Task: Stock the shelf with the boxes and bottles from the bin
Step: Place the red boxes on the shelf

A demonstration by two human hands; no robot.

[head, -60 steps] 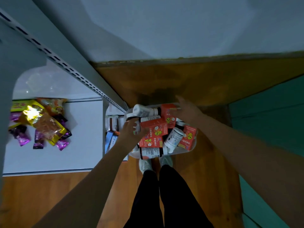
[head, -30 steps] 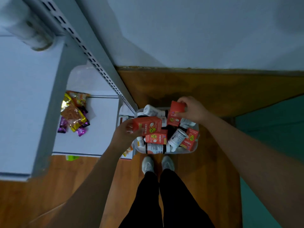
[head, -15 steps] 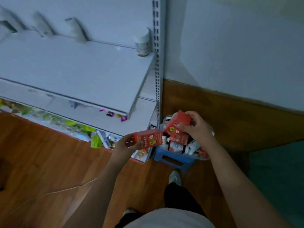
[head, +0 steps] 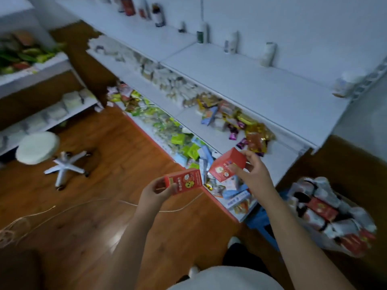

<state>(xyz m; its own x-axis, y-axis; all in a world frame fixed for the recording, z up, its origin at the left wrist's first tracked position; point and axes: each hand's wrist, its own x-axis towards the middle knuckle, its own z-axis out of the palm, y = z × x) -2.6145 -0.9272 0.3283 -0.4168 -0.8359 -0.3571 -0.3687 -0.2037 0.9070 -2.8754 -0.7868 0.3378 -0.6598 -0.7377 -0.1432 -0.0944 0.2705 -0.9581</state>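
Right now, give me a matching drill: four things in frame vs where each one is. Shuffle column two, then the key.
Things
1. left box
2. right box
3. bin
4. stool

Places
A. on the wooden floor, far left
B. pinched in the right hand
C. low at the right, full of boxes and bottles
D. gripped in the left hand

Pairs: 1-D, 2-B, 3-C, 4-A
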